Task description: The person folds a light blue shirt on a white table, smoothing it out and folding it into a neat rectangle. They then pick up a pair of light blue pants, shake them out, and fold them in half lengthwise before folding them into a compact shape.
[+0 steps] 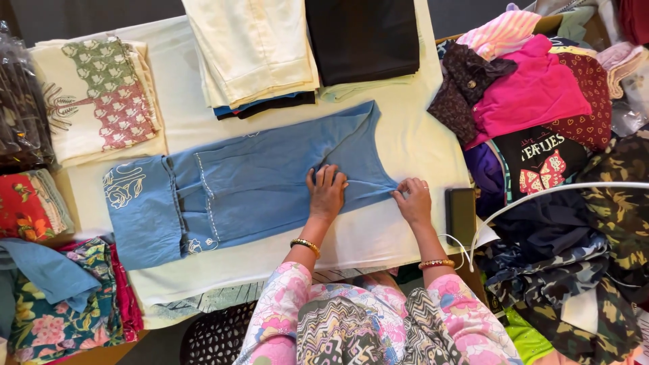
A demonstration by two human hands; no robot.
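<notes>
currently: blue garment [250, 189] laid flat on cream cloth [405, 135]; left hand [326, 192] pressed flat, fingers spread; right hand [414, 201] pinching its edge; plastic-wrapped package [20, 108] at far left.

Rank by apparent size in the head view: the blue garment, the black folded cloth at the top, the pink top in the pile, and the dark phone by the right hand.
1. Blue garment, under both hands
2. Black folded cloth, partly cut off by the frame
3. Pink top, partly covered, so close to the black cloth
4. Dark phone
</notes>
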